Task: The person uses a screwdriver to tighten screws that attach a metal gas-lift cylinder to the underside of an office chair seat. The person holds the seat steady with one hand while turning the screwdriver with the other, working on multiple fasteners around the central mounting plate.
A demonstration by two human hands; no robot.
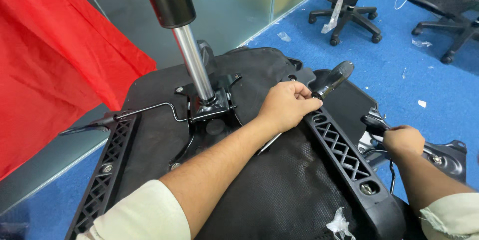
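Blue carpet beneath; left hand (pixel 287 105) grips a tool handle (pixel 333 79) angling far-right, right hand (pixel 403 140) clasps the armrest bracket (pixel 444 155).

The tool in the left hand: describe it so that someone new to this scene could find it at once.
Start at the upturned black chair seat with the chrome gas cylinder rising from its middle. Right of the cylinder, the left hand grips a screwdriver. Its dark, glossy, bulbous handle juts up past the fingers, unlike the flat latticed brackets beside it.
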